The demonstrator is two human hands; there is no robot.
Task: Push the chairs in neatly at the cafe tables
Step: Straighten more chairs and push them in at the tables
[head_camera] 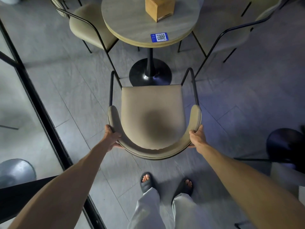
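A beige padded chair (pixel 152 113) with a curved backrest and black metal frame stands directly in front of me, facing a round wooden cafe table (pixel 132 22). Its seat front sits short of the table's edge, near the black pedestal base (pixel 150 71). My left hand (pixel 112 136) grips the left end of the curved backrest. My right hand (pixel 197 138) grips the right end. Two more beige chairs flank the table: one at the left (pixel 87 27) with its seat partly under the tabletop, one at the right (pixel 234 35).
A wooden box (pixel 158 7) and a blue QR sticker (pixel 159 37) are on the tabletop. A black-framed glass partition (pixel 41 113) runs along the left. Another dark pedestal base (pixel 285 144) lies at the right. My sandalled feet (pixel 165 182) stand behind the chair on grey floor tiles.
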